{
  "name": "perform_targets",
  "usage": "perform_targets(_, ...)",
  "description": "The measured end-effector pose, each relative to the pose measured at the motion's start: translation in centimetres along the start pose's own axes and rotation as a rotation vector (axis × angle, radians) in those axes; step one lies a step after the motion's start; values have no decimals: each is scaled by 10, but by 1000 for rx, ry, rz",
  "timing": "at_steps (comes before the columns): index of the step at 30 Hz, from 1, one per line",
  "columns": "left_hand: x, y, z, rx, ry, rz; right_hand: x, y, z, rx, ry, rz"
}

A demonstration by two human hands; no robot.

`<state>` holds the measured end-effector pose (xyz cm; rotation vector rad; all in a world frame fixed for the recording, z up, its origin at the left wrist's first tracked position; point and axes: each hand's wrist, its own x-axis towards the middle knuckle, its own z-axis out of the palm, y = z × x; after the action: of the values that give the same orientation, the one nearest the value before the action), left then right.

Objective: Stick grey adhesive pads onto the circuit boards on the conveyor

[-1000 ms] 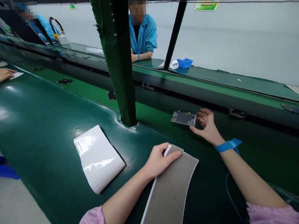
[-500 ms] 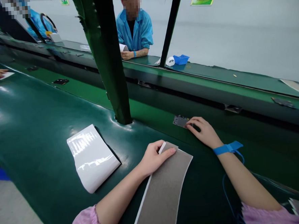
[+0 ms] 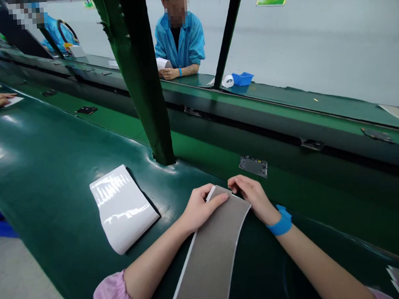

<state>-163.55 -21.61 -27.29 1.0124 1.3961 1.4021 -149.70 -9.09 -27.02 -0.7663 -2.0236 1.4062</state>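
While the left hand point(image 3: 199, 210) grips a grey strip point(image 3: 210, 252) at lower centre of the frame, the right hand point(image 3: 255, 198) is curled at its top corner; whether it grasps anything cannot be told. A circuit board point(image 3: 253, 166) lies right of centre, a white sheet point(image 3: 124, 212) on the surface point(image 3: 52, 167) at left.

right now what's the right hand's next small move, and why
Perhaps the right hand should pinch the gray sheet at its far edge: the hand curls beside it, the left hand grips that end, and the circuit board lies unheld.
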Motion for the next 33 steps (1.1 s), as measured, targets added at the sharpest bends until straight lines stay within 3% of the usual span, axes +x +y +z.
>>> perform_targets(6, 5, 4, -11, 132, 73, 48, -8, 5, 11, 25, -42, -56)
perform_targets(16, 7, -2, -12, 225, 45, 63, -7, 10, 11, -73, -1, -104)
perform_targets(33, 8, 4, -13, 228, 23, 47, -5, 7, 10, -73, -34, -46)
